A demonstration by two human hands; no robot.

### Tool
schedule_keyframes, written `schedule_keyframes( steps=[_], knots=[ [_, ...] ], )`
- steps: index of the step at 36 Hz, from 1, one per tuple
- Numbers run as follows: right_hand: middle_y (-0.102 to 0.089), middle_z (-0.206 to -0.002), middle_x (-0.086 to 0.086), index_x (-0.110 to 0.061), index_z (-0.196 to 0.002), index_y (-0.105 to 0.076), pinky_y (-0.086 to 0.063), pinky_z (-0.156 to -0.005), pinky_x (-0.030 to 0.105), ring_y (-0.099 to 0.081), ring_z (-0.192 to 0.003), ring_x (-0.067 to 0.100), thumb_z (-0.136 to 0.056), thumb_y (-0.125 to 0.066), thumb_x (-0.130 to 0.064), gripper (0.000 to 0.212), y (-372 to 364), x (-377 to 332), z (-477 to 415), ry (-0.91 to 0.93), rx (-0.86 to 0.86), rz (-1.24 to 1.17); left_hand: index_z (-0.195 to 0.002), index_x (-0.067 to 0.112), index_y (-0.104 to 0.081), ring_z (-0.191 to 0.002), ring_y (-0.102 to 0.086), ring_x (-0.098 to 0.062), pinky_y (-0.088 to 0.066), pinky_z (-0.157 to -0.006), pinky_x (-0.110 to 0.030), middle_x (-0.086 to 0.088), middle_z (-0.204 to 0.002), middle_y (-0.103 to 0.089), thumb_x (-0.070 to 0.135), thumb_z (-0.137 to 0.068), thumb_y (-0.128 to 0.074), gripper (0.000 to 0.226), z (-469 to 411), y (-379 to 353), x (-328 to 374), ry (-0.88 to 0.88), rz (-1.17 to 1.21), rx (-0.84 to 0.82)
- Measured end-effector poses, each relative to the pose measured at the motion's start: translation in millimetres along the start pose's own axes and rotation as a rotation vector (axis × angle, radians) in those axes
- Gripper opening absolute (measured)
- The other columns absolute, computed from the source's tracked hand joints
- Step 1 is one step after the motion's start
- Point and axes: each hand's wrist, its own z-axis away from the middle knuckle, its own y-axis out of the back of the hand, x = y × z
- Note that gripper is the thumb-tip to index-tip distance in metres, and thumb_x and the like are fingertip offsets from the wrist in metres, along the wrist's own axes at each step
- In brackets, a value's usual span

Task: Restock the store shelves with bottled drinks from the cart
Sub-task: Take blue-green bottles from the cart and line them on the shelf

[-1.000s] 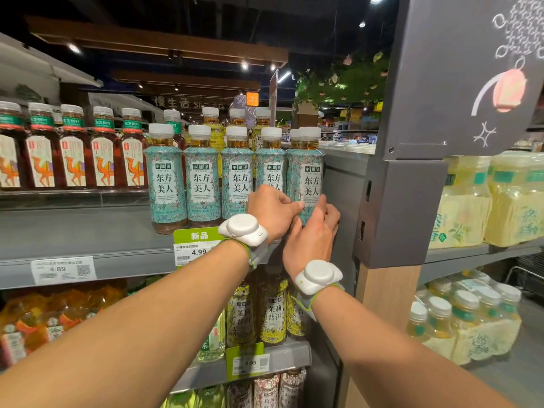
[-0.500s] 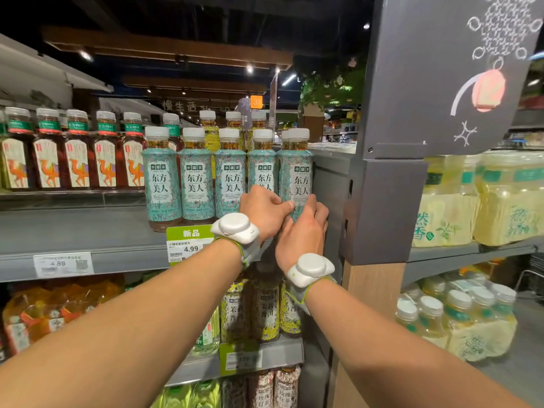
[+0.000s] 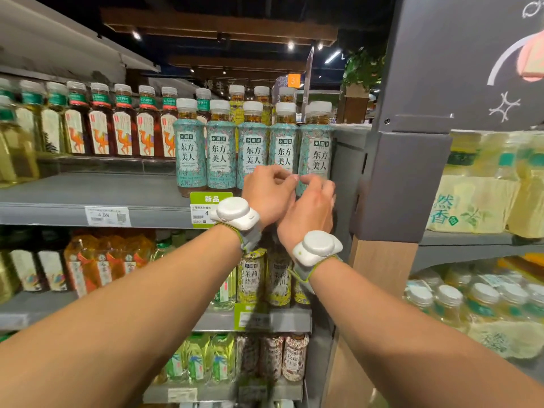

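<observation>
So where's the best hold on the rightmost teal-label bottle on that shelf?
Probably round the labelled body, from the front. The rightmost teal-label bottle stands upright, hemmed by its neighbour bottle on the left and the grey end panel on the right, so only its front is open.

Indoor store light, moderate. Ceiling dark, small spotlights (image 3: 290,45) show as bright points overhead. Front row of teal-label bottles (image 3: 220,148) evenly lit from above and front, print legible. Shelf (image 3: 59,216) casts soft shade on the row beneath it. Yellow bottles (image 3: 17,142) at far left smeared by blur; pale packs (image 3: 485,195) at right washed out and soft. Left hand (image 3: 266,192) and right hand (image 3: 309,207) slightly blurred at the fingertips. Wide-angle bend: shelf lines bow, forearms swell toward the bottom corners
</observation>
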Motion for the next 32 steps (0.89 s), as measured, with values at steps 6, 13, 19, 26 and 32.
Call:
schedule_keyframes(
  steps=[6,13,19,26,32],
  knots=[
    [-0.052,-0.117,0.007,-0.017,-0.108,-0.057,-0.043,-0.078,0.042,-0.051,-0.113,0.031,-0.094,-0.059,-0.023,0.016,11.2,-18.1,27.4,0.060,-0.057,-0.042,-0.098,0.015,-0.079,-0.091,-0.070,-0.017,-0.050,-0.080,-0.027,-0.002,-0.088,-0.077,0.032,-0.094,-0.066,0.021,31.0,34.9,-7.2,0.041,-0.033,0.054],
    [-0.051,-0.116,0.006,-0.018,-0.108,-0.056,-0.046,-0.073,0.042,-0.057,-0.105,0.033,-0.095,-0.058,-0.027,0.016,22.2,-52.3,76.1,0.097,-0.146,-0.104,-0.090,0.018,-0.076,-0.086,-0.069,-0.016,-0.046,-0.071,-0.025,0.001,-0.080,-0.074,0.032,-0.095,-0.065,0.018,78.4,88.6,-22.1,0.102,-0.033,0.109],
    [-0.052,-0.116,0.009,-0.014,-0.106,-0.058,-0.046,-0.077,0.043,-0.058,-0.100,0.035,-0.095,-0.058,-0.024,0.015,21.0,-102.3,154.6,0.131,-0.303,-0.187,-0.096,0.018,-0.078,-0.091,-0.070,-0.015,-0.050,-0.077,-0.026,0.002,-0.088,-0.077,0.035,-0.094,-0.064,0.021,139.3,162.8,-57.5,0.180,-0.104,0.207],
    [-0.055,-0.114,0.012,-0.010,-0.104,-0.060,-0.037,-0.078,0.039,-0.057,-0.098,0.034,-0.095,-0.059,-0.021,0.015,11.1,-160.9,256.5,0.188,-0.491,-0.322,-0.100,0.018,-0.077,-0.092,-0.069,-0.019,-0.042,-0.073,-0.024,0.000,-0.091,-0.077,0.032,-0.096,-0.061,0.021,222.9,257.7,-101.8,0.291,-0.245,0.383],
    [-0.056,-0.116,0.010,-0.011,-0.105,-0.059,-0.032,-0.074,0.034,-0.053,-0.101,0.029,-0.096,-0.058,-0.022,0.015,0.5,-206.7,330.6,0.223,-0.645,-0.391,-0.104,0.018,-0.076,-0.095,-0.070,-0.023,-0.053,-0.083,-0.035,-0.002,-0.094,-0.077,0.033,-0.096,-0.060,0.023,285.5,324.5,-133.9,0.409,-0.329,0.510]
  ],
)
